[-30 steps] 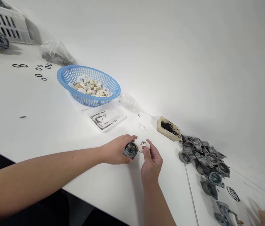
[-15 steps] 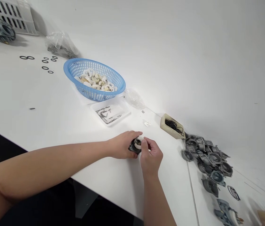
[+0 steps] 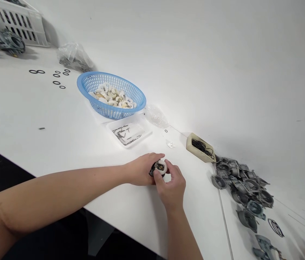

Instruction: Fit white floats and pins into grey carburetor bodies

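My left hand (image 3: pixel 143 169) is closed round a dark metal part (image 3: pixel 152 171) above the white table. A white ring-shaped piece (image 3: pixel 164 166) sits on the part's open face, with a small brass-coloured detail inside it. The thumb and forefinger of my right hand (image 3: pixel 171 184) pinch this white piece from two sides. A shallow white tray (image 3: pixel 147 133) of thin metal pins lies beyond my hands. Behind it stands a blue basket (image 3: pixel 109 112) holding white and yellowish pieces.
A cream box (image 3: pixel 195 154) of black rings and a pile of grey metal bowls (image 3: pixel 240 180) lie to the right. Black rings (image 3: pixel 56 83), a plastic bag (image 3: pixel 73 57), metal assemblies (image 3: pixel 13 41) and a white crate (image 3: pixel 42 34) are at the far left.
My right thumb has moved down and left to the lower edge of the white piece, which now shows more fully. The whole view has shifted slightly.
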Motion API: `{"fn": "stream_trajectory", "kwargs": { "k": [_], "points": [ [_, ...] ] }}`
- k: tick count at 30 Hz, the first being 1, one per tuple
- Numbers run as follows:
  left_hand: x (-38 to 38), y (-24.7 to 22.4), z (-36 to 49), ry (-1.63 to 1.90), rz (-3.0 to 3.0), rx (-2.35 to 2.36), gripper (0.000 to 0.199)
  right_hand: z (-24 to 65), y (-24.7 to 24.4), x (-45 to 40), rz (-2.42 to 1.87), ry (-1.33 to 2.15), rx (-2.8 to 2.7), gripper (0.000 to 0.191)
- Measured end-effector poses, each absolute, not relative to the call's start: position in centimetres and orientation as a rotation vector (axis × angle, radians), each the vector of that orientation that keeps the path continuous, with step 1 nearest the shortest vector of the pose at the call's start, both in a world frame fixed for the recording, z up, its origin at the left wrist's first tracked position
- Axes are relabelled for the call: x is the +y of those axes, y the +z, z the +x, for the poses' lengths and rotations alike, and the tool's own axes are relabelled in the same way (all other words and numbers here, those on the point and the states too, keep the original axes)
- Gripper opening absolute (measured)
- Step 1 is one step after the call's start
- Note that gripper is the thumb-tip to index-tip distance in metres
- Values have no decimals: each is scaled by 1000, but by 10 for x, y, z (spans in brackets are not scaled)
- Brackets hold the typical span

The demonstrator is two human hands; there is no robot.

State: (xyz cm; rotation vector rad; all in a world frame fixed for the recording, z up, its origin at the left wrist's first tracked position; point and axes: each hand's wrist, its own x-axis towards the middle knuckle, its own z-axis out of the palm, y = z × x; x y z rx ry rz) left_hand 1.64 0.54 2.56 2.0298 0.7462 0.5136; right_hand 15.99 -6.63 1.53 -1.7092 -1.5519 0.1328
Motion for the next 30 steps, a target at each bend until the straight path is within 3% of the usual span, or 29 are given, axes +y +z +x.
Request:
{"fn": "stream_trajectory", "kwargs": {
  "k": [9,17,30],
  "points": [
    [6,22,17,507,2064,752,82,163,19,-69,-1701,173,-1622,47],
    [8,14,19,537,2077,712,88,167,21,-71,-1710,234,-1587,33],
    [7,21,16,510,2076,734,86,169,14,-65,-1581,411,-1495,35]
  ]
}}
